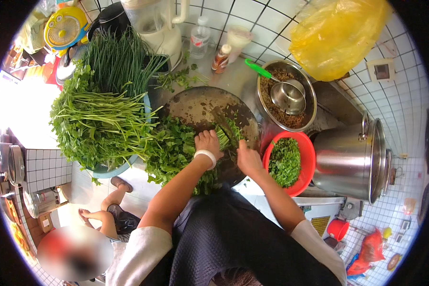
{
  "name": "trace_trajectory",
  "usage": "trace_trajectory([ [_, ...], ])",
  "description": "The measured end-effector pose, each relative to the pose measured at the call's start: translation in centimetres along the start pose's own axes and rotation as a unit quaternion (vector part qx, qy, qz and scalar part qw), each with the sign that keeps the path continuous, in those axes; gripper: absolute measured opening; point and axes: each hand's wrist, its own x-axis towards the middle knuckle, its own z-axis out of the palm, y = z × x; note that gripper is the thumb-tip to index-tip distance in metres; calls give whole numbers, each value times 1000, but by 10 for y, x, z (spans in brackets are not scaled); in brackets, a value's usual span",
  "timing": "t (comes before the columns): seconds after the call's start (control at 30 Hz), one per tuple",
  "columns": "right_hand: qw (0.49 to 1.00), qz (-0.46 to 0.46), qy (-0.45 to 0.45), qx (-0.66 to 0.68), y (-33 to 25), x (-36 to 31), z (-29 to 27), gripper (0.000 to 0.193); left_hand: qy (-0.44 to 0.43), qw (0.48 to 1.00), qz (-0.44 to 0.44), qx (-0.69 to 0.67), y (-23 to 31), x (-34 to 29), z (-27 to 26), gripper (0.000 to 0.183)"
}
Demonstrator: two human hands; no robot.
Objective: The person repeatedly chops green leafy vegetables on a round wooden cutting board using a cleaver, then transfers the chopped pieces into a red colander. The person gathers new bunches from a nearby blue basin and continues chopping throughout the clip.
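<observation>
My left hand (209, 144), with a white bangle at the wrist, presses closed on a bunch of cilantro (174, 148) lying over a round, dark, wet chopping board (190, 102). In my right hand (248, 158) is the handle of a knife (229, 126); its dark blade stands at the cut ends of the stems, just right of my left fingers. Small chopped green bits (234, 127) lie beside the blade. A red plastic bowl (309, 164) of chopped greens (284, 164) stands right of my right hand.
At left, a blue basin (112, 169) overflows with cilantro (100, 114) and long green chives (114, 62). Behind the board stand a blender (157, 28) and bottles (220, 59). At right are a steel bowl (312, 102) with a ladle (288, 97) and a big steel pot (345, 159). Someone sits lower left.
</observation>
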Motion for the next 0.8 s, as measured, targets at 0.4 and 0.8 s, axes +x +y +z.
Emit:
trace_trajectory([
  [0.4,997,-39,-38,-58,-16,-11,-8,31,1,1000,13,20,0,3,4,81],
  [0.8,994,58,-67,-59,41,-133,-34,21,-86,996,26,23,-28,-25,-36,129],
])
